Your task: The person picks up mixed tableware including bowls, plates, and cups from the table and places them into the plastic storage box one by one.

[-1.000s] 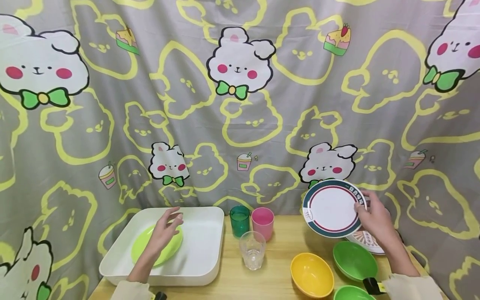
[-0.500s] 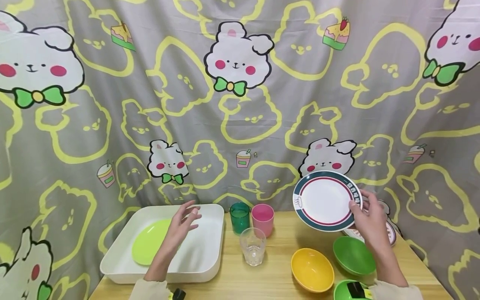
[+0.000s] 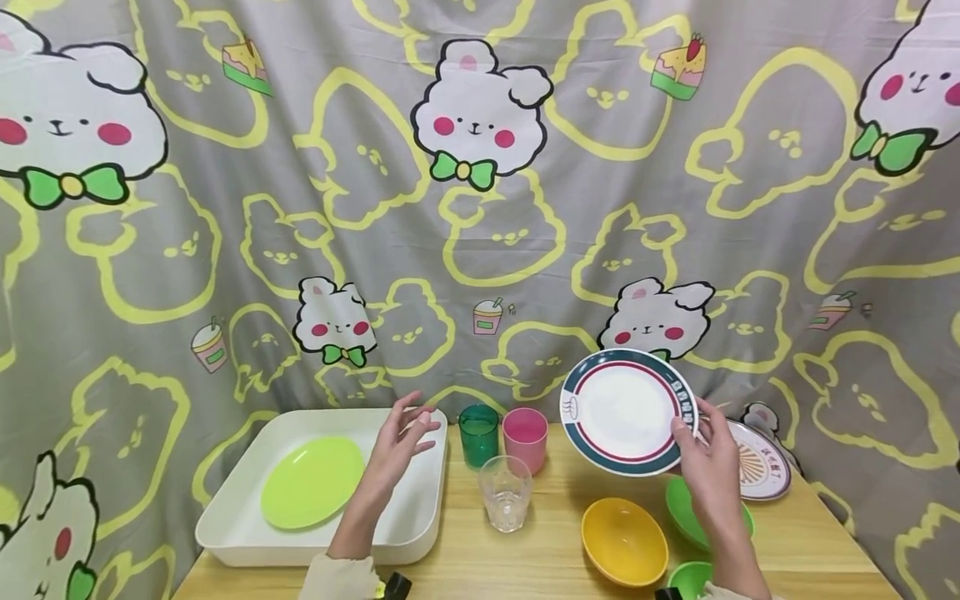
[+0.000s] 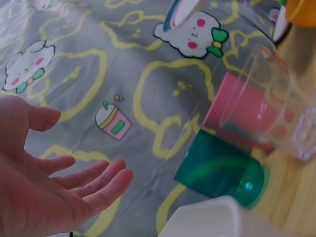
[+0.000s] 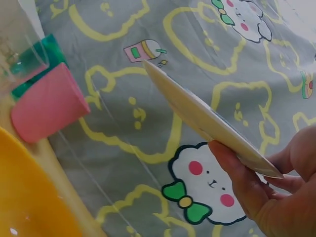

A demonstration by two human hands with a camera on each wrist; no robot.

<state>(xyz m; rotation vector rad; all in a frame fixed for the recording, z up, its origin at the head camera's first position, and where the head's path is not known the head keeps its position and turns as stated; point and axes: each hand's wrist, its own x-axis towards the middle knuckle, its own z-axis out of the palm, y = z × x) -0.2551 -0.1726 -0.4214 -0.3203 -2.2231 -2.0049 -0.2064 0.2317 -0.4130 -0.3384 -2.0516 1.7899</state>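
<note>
My right hand (image 3: 701, 454) pinches the right rim of a white plate with a dark green and red border (image 3: 628, 412), held tilted in the air above the yellow bowl (image 3: 624, 542). In the right wrist view the plate (image 5: 207, 121) shows edge-on between thumb and fingers (image 5: 239, 177). My left hand (image 3: 401, 442) hovers open, fingers spread, over the right side of the white tray (image 3: 247, 533), close to the dark green cup (image 3: 478, 435). A lime green plate (image 3: 311, 482) lies in the tray. The left wrist view has the empty palm (image 4: 44, 187) with the cups beyond.
A pink cup (image 3: 524, 438) and a clear glass (image 3: 506, 492) stand mid-table by the green cup. Green bowls (image 3: 686, 510) sit at the right front, a patterned plate (image 3: 761, 471) lies behind them. A printed curtain hangs right behind the wooden table (image 3: 540, 567).
My right hand carried the bordered plate leftward and a little up, off the patterned plate. My left hand rose off the lime plate and drifted right toward the tray's right edge.
</note>
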